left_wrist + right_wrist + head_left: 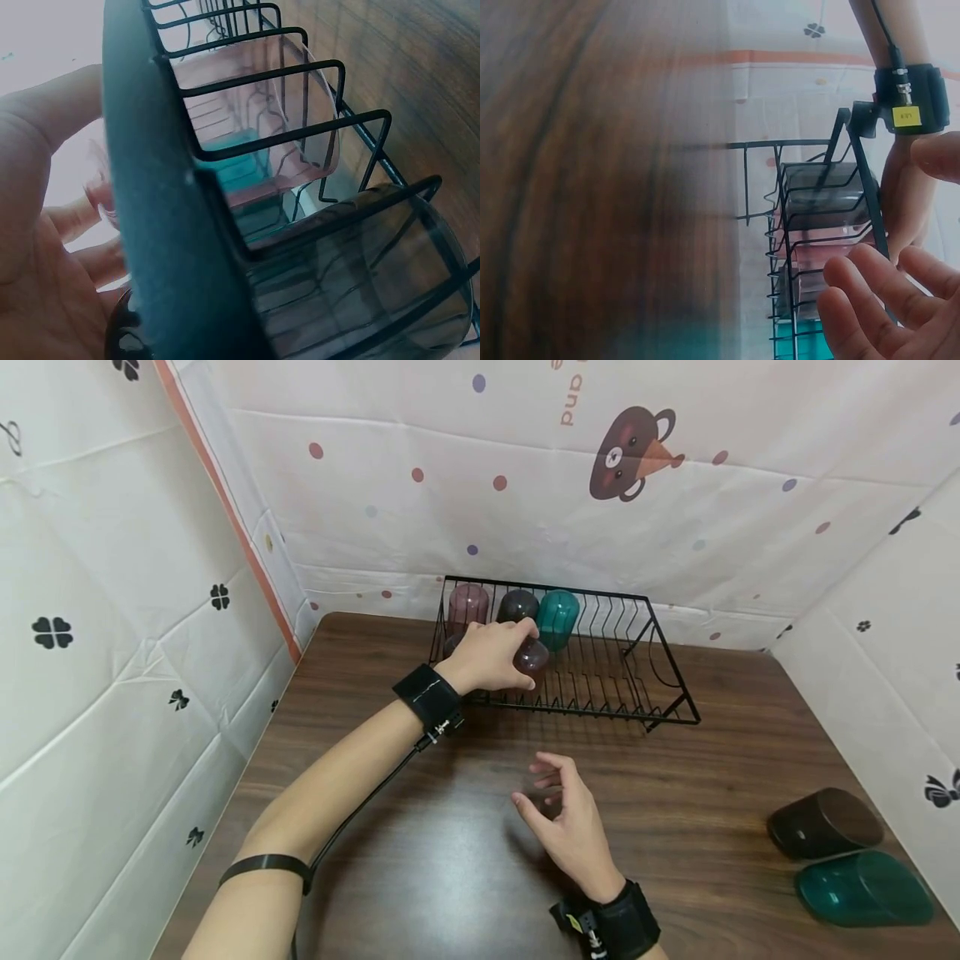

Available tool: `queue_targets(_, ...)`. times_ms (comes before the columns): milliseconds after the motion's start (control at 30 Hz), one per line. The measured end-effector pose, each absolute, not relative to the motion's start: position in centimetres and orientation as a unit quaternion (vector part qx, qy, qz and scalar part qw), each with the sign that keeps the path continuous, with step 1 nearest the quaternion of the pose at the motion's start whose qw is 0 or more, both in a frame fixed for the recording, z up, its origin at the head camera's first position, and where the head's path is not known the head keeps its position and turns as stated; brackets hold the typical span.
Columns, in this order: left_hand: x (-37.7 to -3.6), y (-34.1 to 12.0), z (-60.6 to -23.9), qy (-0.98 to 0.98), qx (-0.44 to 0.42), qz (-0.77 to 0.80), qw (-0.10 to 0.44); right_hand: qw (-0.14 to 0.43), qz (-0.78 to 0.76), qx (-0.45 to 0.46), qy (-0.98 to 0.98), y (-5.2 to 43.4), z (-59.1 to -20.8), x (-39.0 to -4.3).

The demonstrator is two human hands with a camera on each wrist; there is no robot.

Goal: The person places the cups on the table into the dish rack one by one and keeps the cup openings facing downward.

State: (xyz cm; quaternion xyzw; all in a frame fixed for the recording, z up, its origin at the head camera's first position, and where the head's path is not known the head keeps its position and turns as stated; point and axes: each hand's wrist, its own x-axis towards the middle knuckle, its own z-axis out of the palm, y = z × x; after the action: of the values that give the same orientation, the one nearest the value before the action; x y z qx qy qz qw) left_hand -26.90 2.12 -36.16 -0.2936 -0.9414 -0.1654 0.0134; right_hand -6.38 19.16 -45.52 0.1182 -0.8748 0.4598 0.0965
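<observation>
Head view showed the left hand (491,653) reaching into the front left of the black wire rack (667,681), its fingers curled over a dark plum cup (533,657) that sat upside down among the wires. The right hand (566,814) hovered above the wooden table (420,827) with fingers loosely curled and holding nothing, well apart from the rack.

The risk, as I judged it, lay in the grip: the fingers wrapped only the rounded top of the cup, so a smooth plastic wall could slip and the cup might tip off its wire and knock the cups behind it. A catch of the rim on a wire could also drag the light rack across the table, since the free hand was not steadying it.

Inside the rack stood three more upturned cups along the back row: a pink cup (468,603) at the left, a dark cup (518,606) in the middle and a teal cup (558,618) beside it. The right part of the rack held only bare wires. Out on the table at the far right lay a brown cup (825,823) and a second teal cup (862,888) on their sides, just beside one another
</observation>
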Motion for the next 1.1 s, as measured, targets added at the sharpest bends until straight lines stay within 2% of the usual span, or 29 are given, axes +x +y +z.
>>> queue_targets(233,-26.7,1.8,-36.0,-0.943,-0.292,-0.161,0.010,0.096,0.459,0.119,-0.875,19.2,-45.5,-6.3)
queue_targets(600,-26.0,1.3,-34.8,-0.930,-0.309,-0.192,0.053,0.087,0.461,0.114,-0.876,19.3,-45.5,-6.3)
queue_targets(1100,-24.3,1.0,-34.3,-0.915,-0.347,-0.192,0.071,0.103,0.427,0.129,-0.889,21.2,-44.9,-6.9)
